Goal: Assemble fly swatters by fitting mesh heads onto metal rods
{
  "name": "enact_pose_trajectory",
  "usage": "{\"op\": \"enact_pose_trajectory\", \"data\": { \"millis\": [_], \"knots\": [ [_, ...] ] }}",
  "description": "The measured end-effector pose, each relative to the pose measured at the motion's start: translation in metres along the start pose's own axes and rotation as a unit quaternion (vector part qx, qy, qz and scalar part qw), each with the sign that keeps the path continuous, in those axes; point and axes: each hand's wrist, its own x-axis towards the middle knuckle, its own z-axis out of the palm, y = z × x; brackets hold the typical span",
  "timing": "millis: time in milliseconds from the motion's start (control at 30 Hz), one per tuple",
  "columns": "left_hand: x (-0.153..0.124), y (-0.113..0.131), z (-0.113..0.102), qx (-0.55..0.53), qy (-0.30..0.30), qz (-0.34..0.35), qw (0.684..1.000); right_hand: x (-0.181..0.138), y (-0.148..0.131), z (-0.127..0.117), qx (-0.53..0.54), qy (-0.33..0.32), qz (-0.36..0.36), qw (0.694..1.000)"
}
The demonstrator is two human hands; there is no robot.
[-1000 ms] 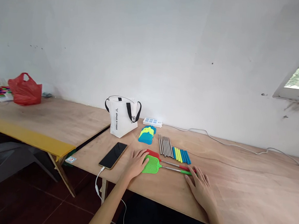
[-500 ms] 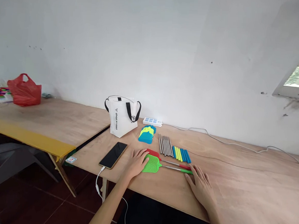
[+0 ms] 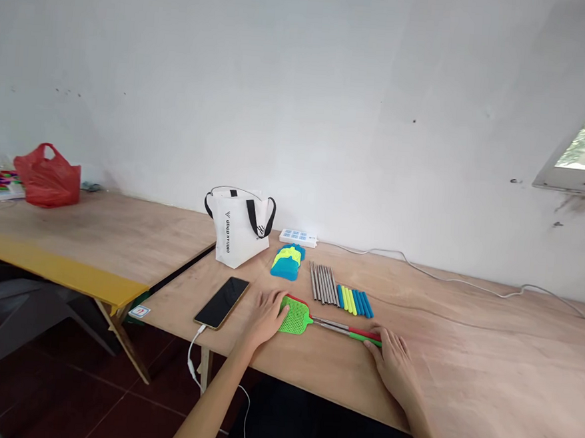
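Note:
A green fly swatter lies on the table, its mesh head nearly covering that of a red fly swatter. Their metal shafts and coloured handles run side by side. My left hand is closed round the left edge of the two heads, thumb on the green mesh. At the other end, my right hand grips the handle ends between thumb and fingers. Just beyond are several metal tubes, a row of blue and yellow handle grips, and a stack of blue and yellow swatter heads.
A phone on a white cable lies left of my left hand. Behind it stands a white bag with black straps, beside a power strip. A red plastic bag sits on the neighbouring table.
The two swatters have been drawn together, so the green head covers most of the red one and the handles touch. My right hand has shifted slightly right and closed on the handle ends.

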Motion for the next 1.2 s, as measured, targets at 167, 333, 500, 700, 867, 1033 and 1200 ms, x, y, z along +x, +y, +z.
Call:
{"op": "enact_pose_trajectory", "data": {
  "millis": [167,333,500,700,867,1033,1200],
  "knots": [
    [0.001,0.003,-0.006,-0.035,-0.01,-0.005,0.999,0.003,-0.002,-0.006,0.039,-0.029,0.003,0.999],
    [0.001,0.005,-0.009,-0.05,-0.009,0.007,0.999,0.005,-0.006,-0.01,0.037,-0.05,-0.009,0.998],
    [0.002,-0.003,0.002,-0.019,-0.038,0.006,0.999,0.003,-0.005,-0.006,0.005,-0.058,0.007,0.998],
    [0.002,-0.002,-0.002,-0.048,-0.029,0.005,0.998,0.002,-0.002,-0.004,0.002,-0.05,-0.013,0.999],
    [0.001,0.004,-0.009,-0.076,-0.02,0.005,0.997,0.005,-0.002,-0.009,0.038,-0.056,-0.033,0.997],
    [0.001,0.003,-0.009,-0.096,-0.017,-0.013,0.995,0.006,-0.008,-0.016,0.031,-0.063,-0.021,0.997],
    [0.006,0.001,-0.01,-0.218,0.028,0.016,0.975,0.005,-0.012,-0.018,0.093,-0.048,0.006,0.994]
  ]
}}
